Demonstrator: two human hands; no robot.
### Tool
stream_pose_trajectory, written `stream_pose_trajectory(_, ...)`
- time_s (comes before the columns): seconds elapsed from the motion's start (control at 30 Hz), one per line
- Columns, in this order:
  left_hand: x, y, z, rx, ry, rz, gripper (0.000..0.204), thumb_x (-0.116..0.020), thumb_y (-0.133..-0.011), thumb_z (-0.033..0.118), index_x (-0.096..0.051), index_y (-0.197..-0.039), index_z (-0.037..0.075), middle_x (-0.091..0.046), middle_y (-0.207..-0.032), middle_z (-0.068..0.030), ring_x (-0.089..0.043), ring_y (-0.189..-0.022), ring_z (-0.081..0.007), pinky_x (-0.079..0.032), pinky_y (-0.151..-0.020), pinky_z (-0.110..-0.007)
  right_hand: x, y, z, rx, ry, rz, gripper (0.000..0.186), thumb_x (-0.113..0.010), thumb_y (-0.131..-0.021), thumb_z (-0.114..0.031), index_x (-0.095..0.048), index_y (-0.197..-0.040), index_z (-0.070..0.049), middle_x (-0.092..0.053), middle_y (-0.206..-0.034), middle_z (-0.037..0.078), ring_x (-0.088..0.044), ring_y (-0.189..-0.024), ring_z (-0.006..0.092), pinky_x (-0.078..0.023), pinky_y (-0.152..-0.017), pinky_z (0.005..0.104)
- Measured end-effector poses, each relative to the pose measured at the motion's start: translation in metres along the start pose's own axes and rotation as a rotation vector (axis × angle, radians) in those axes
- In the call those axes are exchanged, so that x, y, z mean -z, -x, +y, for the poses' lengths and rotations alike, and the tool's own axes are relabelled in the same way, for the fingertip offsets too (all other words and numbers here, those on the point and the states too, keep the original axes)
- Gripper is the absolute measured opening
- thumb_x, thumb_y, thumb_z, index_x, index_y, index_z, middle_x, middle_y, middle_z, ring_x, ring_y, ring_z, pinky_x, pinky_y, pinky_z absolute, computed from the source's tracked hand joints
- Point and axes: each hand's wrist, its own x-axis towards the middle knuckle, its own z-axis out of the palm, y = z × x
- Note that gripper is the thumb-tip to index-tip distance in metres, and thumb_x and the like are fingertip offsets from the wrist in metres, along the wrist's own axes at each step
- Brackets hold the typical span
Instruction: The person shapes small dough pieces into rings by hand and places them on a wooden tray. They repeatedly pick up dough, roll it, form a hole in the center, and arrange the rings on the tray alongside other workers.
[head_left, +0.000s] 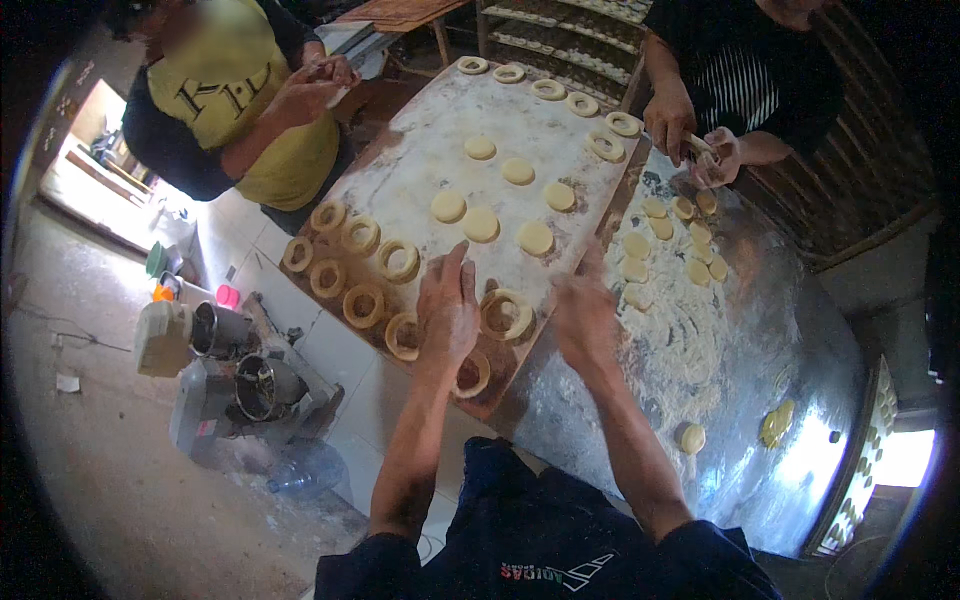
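Note:
My left hand [448, 308] reaches over the floured wooden board [400, 165] with its fingers stretched out. Its fingertips are close to a flat dough disc [480, 225] and a dough ring [398, 260]. Beside its wrist lie another dough ring [403, 336] and, to the right, a larger dough ring [507, 315]. My right hand [586, 318], smeared by motion, is over the board's right edge; whether it holds anything cannot be made out. Several more dough discs [517, 171] lie mid-board, with rings along the left and far edges.
A metal table [560, 400] with flour and several dough pieces [636, 245] adjoins the board on the right. Two co-workers stand across, their hands [672, 120] working small pieces. Mixers [215, 395] stand on the floor at left, and racks of trays [560, 42] at the back.

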Motion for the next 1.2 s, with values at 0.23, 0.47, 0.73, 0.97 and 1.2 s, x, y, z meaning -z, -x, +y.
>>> stream_pose_trajectory(0.23,-0.003,-0.01,-0.021,-0.169,-0.163,-0.285,0.044,-0.077,-0.075,0.019,-0.061,-0.115,0.012,-0.06,-0.104,-0.0151,-0.06,-0.094,-0.0326,-0.049,-0.082,-0.041,0.092,0.104,0.067,-0.476,-0.336,0.284,0.041,-0.047,-0.098,-0.024,-0.041,-0.132,-0.002,-0.063,-0.067,0.007,-0.06,-0.069,0.0154,-0.042,-0.087,0.0332)
stream_pose_trajectory(0.47,-0.101,0.065,0.09,-0.413,0.265,-0.423,0.039,-0.077,-0.073,0.012,-0.057,-0.106,0.006,-0.055,-0.108,-0.0125,-0.054,-0.1,-0.0313,-0.045,-0.082,-0.039,0.179,0.211,0.085,-0.622,-0.108,0.82,0.03,-0.05,-0.097,-0.024,-0.054,-0.114,-0.001,-0.05,-0.053,0.001,-0.049,-0.05,0.01,-0.038,-0.054,0.0259)
stream_pose_trajectory(0.73,-0.213,0.206,0.162,-0.593,0.006,-0.627,0.033,-0.073,-0.078,0.024,-0.053,-0.099,0.007,-0.051,-0.092,-0.0107,-0.05,-0.09,-0.0341,-0.036,-0.084,-0.048,0.231,0.271,0.105,-0.818,-0.384,0.619,0.02,-0.051,-0.096,-0.018,-0.057,-0.108,-0.002,-0.056,-0.063,0.004,-0.052,-0.058,0.0093,-0.04,-0.055,0.0246)
stream_pose_trajectory(0.97,-0.169,0.223,0.224,-0.145,0.553,-0.878,0.028,-0.061,-0.084,0.0,-0.053,-0.111,0.003,-0.06,-0.093,-0.0046,-0.057,-0.083,-0.0103,-0.048,-0.071,-0.027,0.243,0.273,0.133,-0.479,-0.856,0.137,0.028,-0.058,-0.095,-0.019,-0.056,-0.116,0.0,-0.064,-0.1,0.006,-0.059,-0.088,0.0108,-0.049,-0.077,0.0271)
stream_pose_trajectory(1.2,-0.147,0.251,0.257,-0.054,0.705,-0.836,0.069,-0.065,-0.077,-0.004,-0.039,-0.139,0.009,-0.055,-0.074,-0.0019,-0.056,-0.071,-0.0107,-0.048,-0.064,-0.028,0.279,0.273,0.13,-0.479,-1.166,-0.031,0.031,-0.071,-0.086,-0.017,-0.051,-0.106,-0.004,-0.059,-0.096,0.004,-0.057,-0.09,0.0107,-0.048,-0.076,0.0271)
